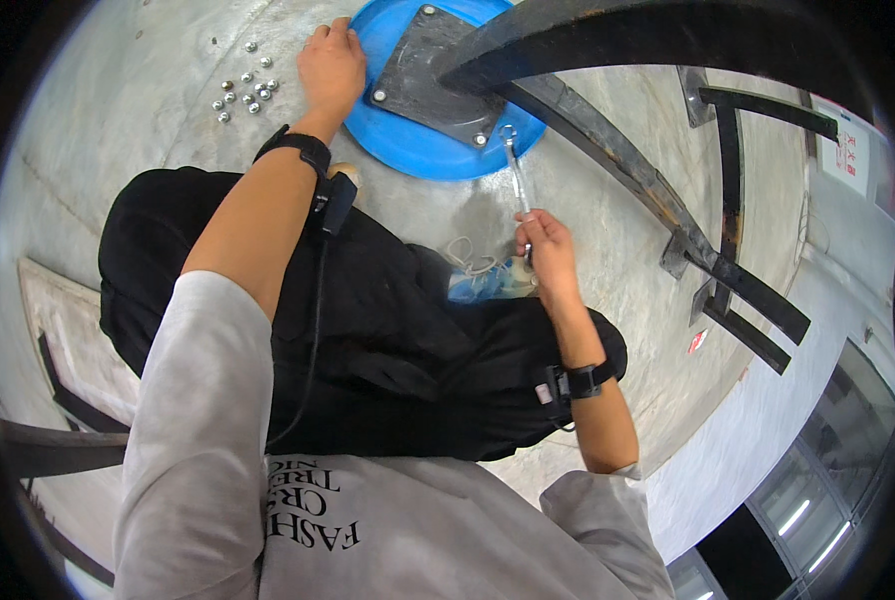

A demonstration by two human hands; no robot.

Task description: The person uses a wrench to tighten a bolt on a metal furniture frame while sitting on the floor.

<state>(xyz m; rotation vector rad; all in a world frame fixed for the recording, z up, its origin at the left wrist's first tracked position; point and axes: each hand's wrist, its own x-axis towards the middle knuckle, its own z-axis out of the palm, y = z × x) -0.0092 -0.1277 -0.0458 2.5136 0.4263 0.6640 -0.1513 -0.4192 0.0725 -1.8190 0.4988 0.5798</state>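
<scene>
A blue round base (423, 160) lies on the floor in front of me, with a dark square metal plate (423, 90) on it. Shiny fasteners sit at the plate's visible corners, among them a near-right fastener (481, 140). My left hand (333, 70) is at the left rim of the base, fingers bent against its edge. In my right hand (546, 240) is a silver ring wrench (518, 175), gripped near its lower end. The wrench's ring end is over the base's near-right part, just beside that corner fastener; whether they touch I cannot tell.
Several small shiny round metal pieces (258, 90) are scattered on the floor left of the base. A thick black curved metal post (608, 40) rises from the plate, with a black metal frame (648, 190) at right. My shoe (478, 285) is near the wrench.
</scene>
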